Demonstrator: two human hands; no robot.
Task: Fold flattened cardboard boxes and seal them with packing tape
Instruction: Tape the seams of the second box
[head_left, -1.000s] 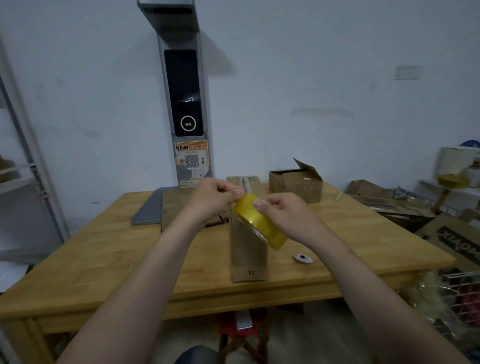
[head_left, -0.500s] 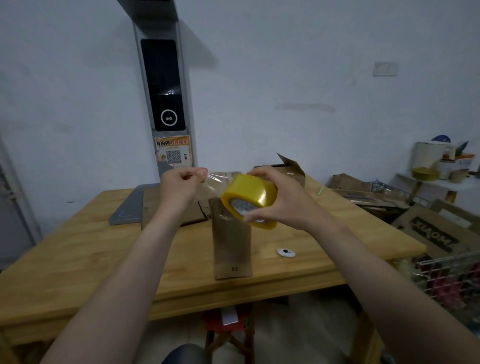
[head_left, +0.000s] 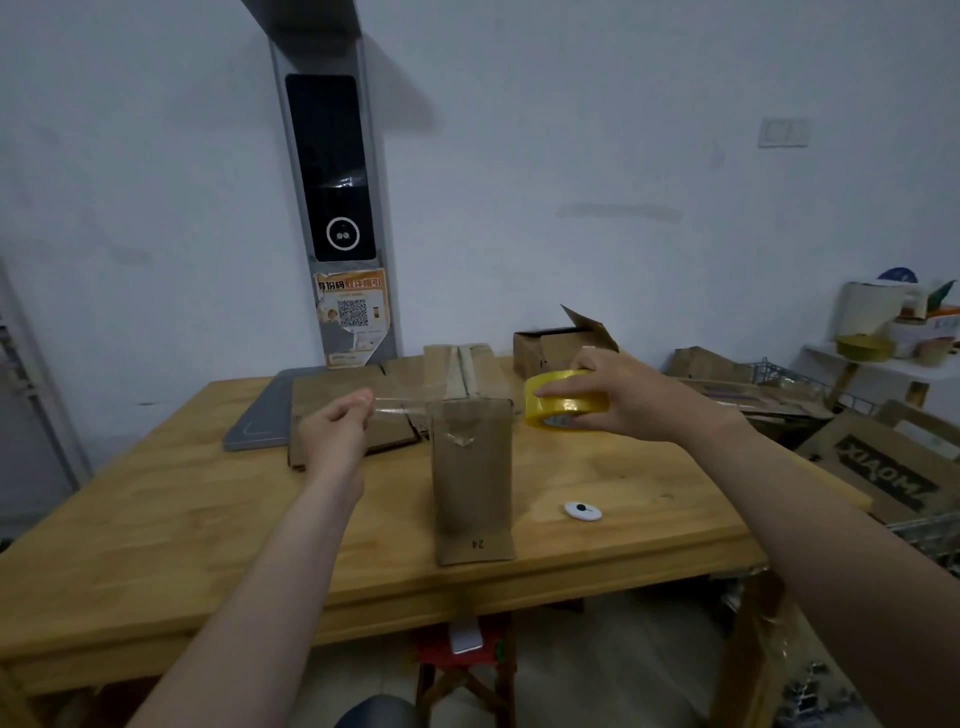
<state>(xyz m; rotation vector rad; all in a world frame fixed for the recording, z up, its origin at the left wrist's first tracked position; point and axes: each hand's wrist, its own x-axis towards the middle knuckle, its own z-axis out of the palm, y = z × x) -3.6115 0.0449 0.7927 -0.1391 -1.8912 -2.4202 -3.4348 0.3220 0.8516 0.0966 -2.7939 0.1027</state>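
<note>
box: cardboard box (head_left: 472, 478) stands upright mid-table near the front edge, top flaps folded in, seam running away from the camera; some old tape crinkle on the near face
tape strip: clear tape strip (head_left: 400, 406) stretched taut, left to right, level with the box's near top edge; can't tell if it touches the cardboard yet
tape roll: yellow tape roll (head_left: 566, 402) in the air just right of the box top
right hand: right hand (head_left: 628, 397) grips the roll, fingers over the rim and thumb on the near side
left hand: left hand (head_left: 337, 426) curled, pinches the strip's free end between thumb and fingers, left of the box
step: likely laying tape on the top; sealing not done, seam looks bare
do it well: strip now lies crosswise to the seam, so turn it to run along the seam, or use it as a cross-band on purpose; hold tension even so it doesn't fold on itself; lower flat, press from the middle outward, leave overhang to stick down the sides
risk: box is tall and narrow, a sideways pull could tip it
table: wooden table (head_left: 156, 519)
behind: flat cardboard (head_left: 353, 410), small open box (head_left: 561, 348), grey pad (head_left: 260, 415)
right of box: small white disc (head_left: 583, 511) on the table
floor right: cardboard pile (head_left: 893, 467)
</note>
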